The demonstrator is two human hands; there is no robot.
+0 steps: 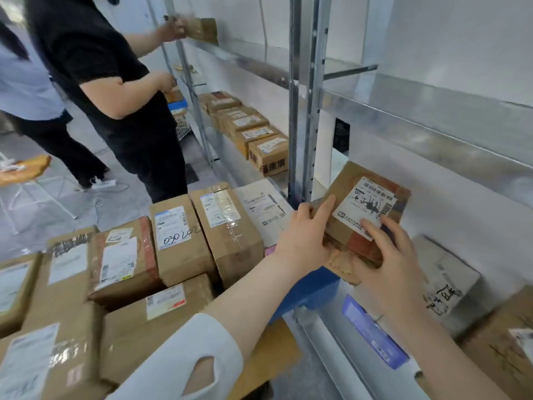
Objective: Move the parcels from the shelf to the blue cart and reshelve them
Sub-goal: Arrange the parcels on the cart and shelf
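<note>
White-walled stockroom, a metal shelf (432,119) along the right. Both grips hold one small parcel (350,180): the left grip (300,241) clasps its near-left edge, the right grip (395,261) spreads fingers over the label. The parcel hangs between them, over the blue cart (305,287) corner below. Boxes (178,243) crowd left of the left grip. Likely risks: the parcel's corner catching the upright (302,111) just beyond the left grip, or slipping from a shallow hold.

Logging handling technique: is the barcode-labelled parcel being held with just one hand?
No, the left hand and the right hand both hold the barcode-labelled parcel, one on each side of it.
</note>
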